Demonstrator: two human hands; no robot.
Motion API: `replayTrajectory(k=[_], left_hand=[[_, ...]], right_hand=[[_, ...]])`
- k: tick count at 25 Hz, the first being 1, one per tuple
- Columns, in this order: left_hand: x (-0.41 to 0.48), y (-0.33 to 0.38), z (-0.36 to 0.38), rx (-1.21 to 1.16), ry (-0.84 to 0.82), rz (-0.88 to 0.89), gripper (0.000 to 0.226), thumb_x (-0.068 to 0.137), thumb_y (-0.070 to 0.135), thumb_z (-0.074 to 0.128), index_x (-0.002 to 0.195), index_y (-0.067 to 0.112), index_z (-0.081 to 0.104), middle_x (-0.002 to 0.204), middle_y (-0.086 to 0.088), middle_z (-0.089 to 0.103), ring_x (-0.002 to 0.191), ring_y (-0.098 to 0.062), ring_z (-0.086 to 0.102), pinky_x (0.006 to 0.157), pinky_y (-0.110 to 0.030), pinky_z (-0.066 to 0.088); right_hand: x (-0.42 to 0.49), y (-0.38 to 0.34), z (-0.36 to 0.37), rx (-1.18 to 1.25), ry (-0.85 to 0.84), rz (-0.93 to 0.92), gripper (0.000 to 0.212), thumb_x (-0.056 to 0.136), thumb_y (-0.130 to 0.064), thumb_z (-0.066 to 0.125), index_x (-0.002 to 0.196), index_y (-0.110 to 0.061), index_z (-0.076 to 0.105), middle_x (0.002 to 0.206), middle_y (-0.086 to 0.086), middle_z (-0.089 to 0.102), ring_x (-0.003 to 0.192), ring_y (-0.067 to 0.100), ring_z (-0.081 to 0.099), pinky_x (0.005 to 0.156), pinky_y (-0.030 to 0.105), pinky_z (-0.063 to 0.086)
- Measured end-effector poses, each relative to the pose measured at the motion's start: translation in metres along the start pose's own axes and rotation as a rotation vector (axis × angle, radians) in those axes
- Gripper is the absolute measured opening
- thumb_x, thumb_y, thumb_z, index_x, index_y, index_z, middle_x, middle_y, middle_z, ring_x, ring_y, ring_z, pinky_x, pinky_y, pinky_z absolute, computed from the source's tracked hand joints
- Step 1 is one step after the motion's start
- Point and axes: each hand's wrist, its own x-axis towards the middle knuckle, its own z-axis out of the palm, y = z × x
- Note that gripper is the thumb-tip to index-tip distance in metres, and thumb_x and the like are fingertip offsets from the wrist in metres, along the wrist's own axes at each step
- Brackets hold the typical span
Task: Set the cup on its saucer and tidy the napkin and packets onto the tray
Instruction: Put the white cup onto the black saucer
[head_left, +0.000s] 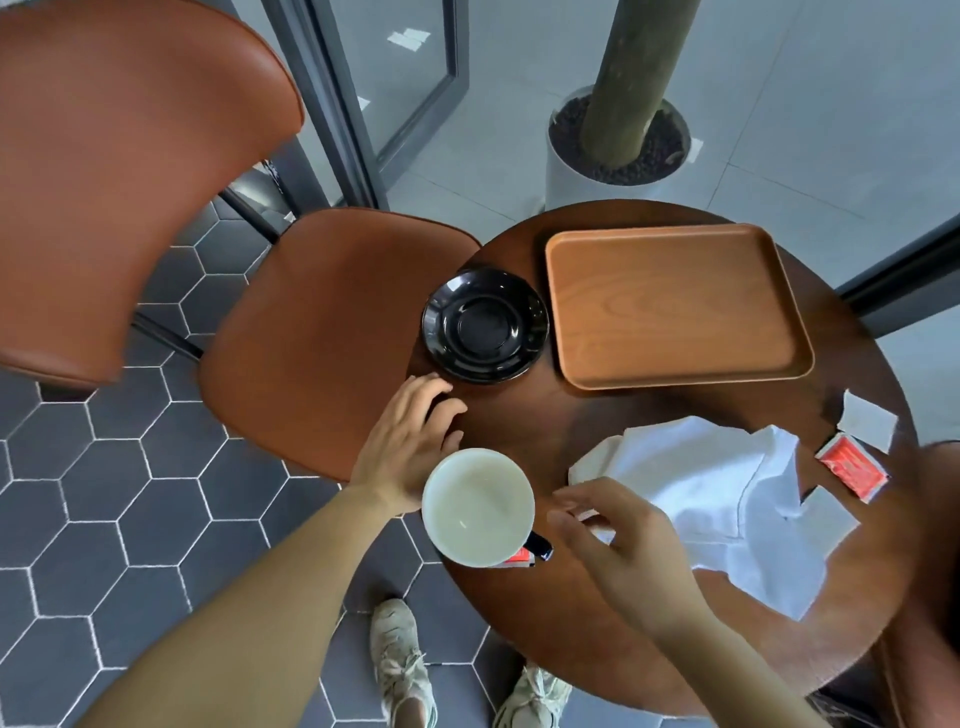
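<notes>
My L hand (410, 441) open beside cup (478, 506); R hand (623, 540) loose, empty, by handle (540, 544). I grip it, lift level onto far saucer (485, 325).

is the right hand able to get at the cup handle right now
Likely yes: the cup has its black handle turned toward the right hand, which hovers open right beside it, with nothing between them.

Glossy black saucer (485, 326), matt wooden tray (675, 306), soft white cloth napkin (711, 499), dark wooden table (524, 415).
</notes>
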Motion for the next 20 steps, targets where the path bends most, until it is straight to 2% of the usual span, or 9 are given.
replayTrajectory(k=[2, 4, 5, 8, 11, 14, 20], left_hand=[[0.0, -0.002, 0.001, -0.018, 0.01, 0.001, 0.028, 0.095, 0.028, 0.044, 0.116, 0.014, 0.055, 0.132, -0.011, 0.048, 0.135, -0.028, 0.033, 0.122, -0.031, 0.008], [0.001, -0.002, 0.001, -0.047, 0.005, 0.003, 0.028, 0.095, 0.028, 0.045, 0.117, 0.013, 0.056, 0.133, -0.012, 0.049, 0.135, -0.029, 0.035, 0.123, -0.036, 0.014], [0.002, -0.002, 0.001, -0.059, 0.006, 0.006, 0.028, 0.095, 0.028, 0.046, 0.117, 0.013, 0.056, 0.133, -0.013, 0.05, 0.135, -0.03, 0.036, 0.123, -0.039, 0.018], [0.001, -0.002, 0.001, -0.077, 0.004, 0.015, 0.028, 0.095, 0.028, 0.046, 0.117, 0.012, 0.057, 0.133, -0.014, 0.051, 0.134, -0.032, 0.039, 0.121, -0.045, 0.025], [0.001, -0.002, 0.0, -0.081, -0.004, 0.004, 0.029, 0.096, 0.029, 0.046, 0.118, 0.013, 0.057, 0.134, -0.013, 0.05, 0.135, -0.032, 0.039, 0.122, -0.043, 0.022], [0.0, -0.002, 0.0, -0.062, 0.013, 0.027, 0.028, 0.096, 0.028, 0.049, 0.118, 0.013, 0.057, 0.133, -0.012, 0.05, 0.133, -0.033, 0.041, 0.123, -0.04, 0.021], [0.004, 0.005, -0.005, 0.009, 0.001, 0.019, 0.029, 0.093, 0.025, 0.048, 0.116, 0.01, 0.057, 0.128, -0.015, 0.052, 0.128, -0.035, 0.046, 0.119, -0.044, 0.03]], right_hand=[[-0.011, -0.002, 0.004, -0.005, -0.036, -0.064, 0.012, 0.081, -0.034, 0.076, 0.09, -0.028, 0.072, 0.089, -0.014, 0.067, 0.08, 0.011, 0.065, 0.07, 0.034, 0.055], [-0.012, -0.005, 0.009, -0.109, -0.095, -0.075, 0.028, 0.073, -0.051, 0.071, 0.088, -0.027, 0.07, 0.084, -0.011, 0.062, 0.074, 0.011, 0.061, 0.066, 0.03, 0.051], [-0.01, -0.005, 0.013, -0.19, -0.118, -0.067, 0.031, 0.071, -0.054, 0.07, 0.086, -0.027, 0.07, 0.081, -0.011, 0.061, 0.072, 0.011, 0.06, 0.064, 0.029, 0.05], [-0.009, -0.004, 0.024, -0.284, -0.099, -0.078, 0.018, 0.077, -0.035, 0.078, 0.077, -0.02, 0.067, 0.076, -0.008, 0.058, 0.068, 0.012, 0.057, 0.062, 0.031, 0.048], [-0.016, 0.004, 0.024, -0.255, -0.02, -0.069, 0.01, 0.079, -0.019, 0.08, 0.078, -0.021, 0.07, 0.075, -0.009, 0.059, 0.067, 0.012, 0.058, 0.06, 0.032, 0.05], [-0.025, 0.01, 0.019, -0.219, 0.048, -0.039, 0.011, 0.077, -0.016, 0.082, 0.08, -0.023, 0.074, 0.073, -0.008, 0.06, 0.065, 0.012, 0.061, 0.058, 0.035, 0.052], [-0.024, 0.012, 0.016, -0.181, 0.082, -0.04, 0.007, 0.079, -0.017, 0.081, 0.081, -0.022, 0.076, 0.074, -0.006, 0.063, 0.066, 0.014, 0.063, 0.06, 0.037, 0.053]])
